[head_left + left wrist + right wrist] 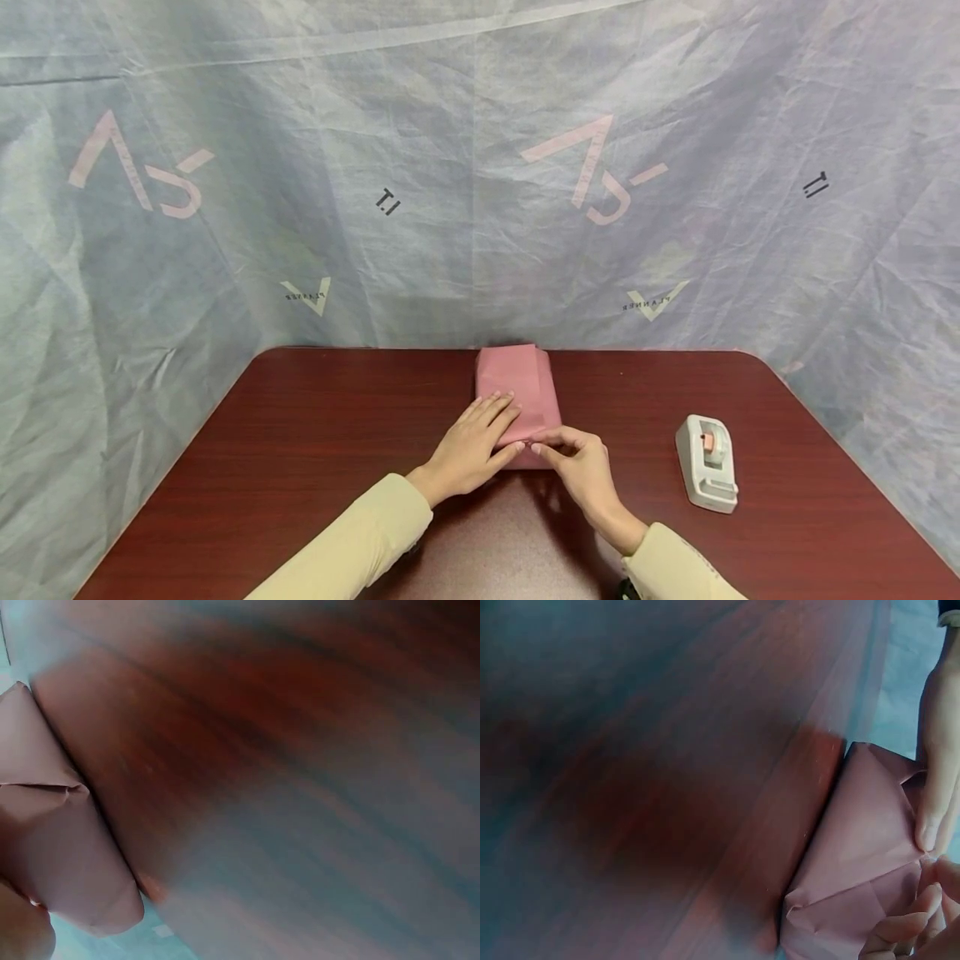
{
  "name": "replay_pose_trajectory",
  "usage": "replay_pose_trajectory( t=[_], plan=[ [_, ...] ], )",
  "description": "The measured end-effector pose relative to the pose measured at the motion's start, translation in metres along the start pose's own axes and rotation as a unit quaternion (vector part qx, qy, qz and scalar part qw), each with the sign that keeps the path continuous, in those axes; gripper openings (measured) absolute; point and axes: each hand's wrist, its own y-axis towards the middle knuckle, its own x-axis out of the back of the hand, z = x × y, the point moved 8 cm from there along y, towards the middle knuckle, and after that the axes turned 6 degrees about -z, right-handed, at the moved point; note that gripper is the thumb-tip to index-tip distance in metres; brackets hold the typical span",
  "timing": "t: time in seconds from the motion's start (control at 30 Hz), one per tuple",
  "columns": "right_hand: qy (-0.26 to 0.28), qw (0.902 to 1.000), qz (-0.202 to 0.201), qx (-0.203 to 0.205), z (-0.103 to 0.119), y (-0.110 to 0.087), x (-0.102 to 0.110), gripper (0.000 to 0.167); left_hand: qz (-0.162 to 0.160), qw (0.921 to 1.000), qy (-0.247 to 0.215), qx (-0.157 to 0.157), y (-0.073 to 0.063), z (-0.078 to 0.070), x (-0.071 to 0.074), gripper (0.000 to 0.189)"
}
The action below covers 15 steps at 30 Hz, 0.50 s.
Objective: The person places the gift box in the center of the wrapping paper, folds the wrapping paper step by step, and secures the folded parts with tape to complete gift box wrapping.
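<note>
There's a boxy pink parcel (525,385), creased around its folded near end, lying on the reddish-brown tabletop (337,417); the left hand (474,446) rests outstretched on top, the right hand (585,468) pinches its near edge.

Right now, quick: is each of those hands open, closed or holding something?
Left hand: open, resting on top of the pink package.
Right hand: closed, pinching the pink package at its near end.
</note>
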Motion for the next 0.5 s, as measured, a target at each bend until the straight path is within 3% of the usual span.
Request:
replay_pose_trajectory(
  t=[0.5],
  plan=[
    [-0.026, 0.9995, -0.019, -0.004, 0.0061, -0.0007, -0.0053, 0.008, 0.039, 0.9990, -0.012, -0.020, -0.0004, 0.0003, -0.0019, 0.057]
  ],
)
